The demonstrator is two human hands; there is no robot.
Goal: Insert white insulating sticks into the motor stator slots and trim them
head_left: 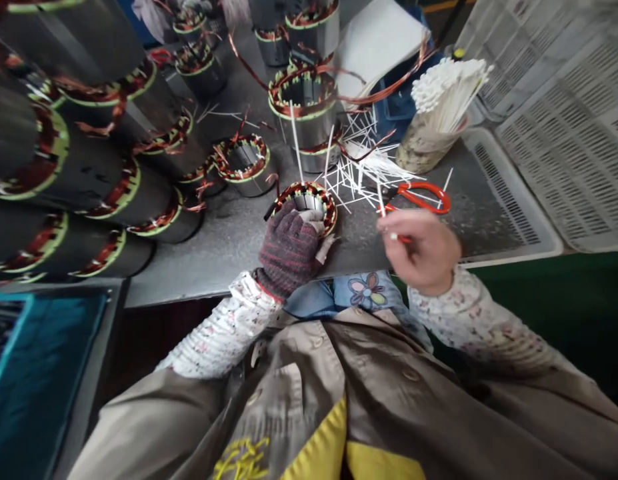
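Note:
My left hand (290, 252), in a dark knitted glove with wrapped fingertips, grips the near side of a small motor stator (331, 212) that stands on the metal bench. Copper windings and a green-yellow liner ring the stator's top; my fingers cover its near rim. Off to the right, my bare right hand (423, 250) pinches a thin white stick (381, 199), held upright and apart from the stator. Just beyond that hand lie scissors (425, 197) with orange-red handles. A loose pile of white sticks (365, 163) spreads over the bench behind the stator.
A tub (423, 143) packed with white sticks stands at the back right, beside white perforated crates (563, 133). Another small stator (243, 163) and a taller stack (303, 120) stand behind. Large stators (89, 167) fill the left. The metal bench's (189, 277) front edge runs before me.

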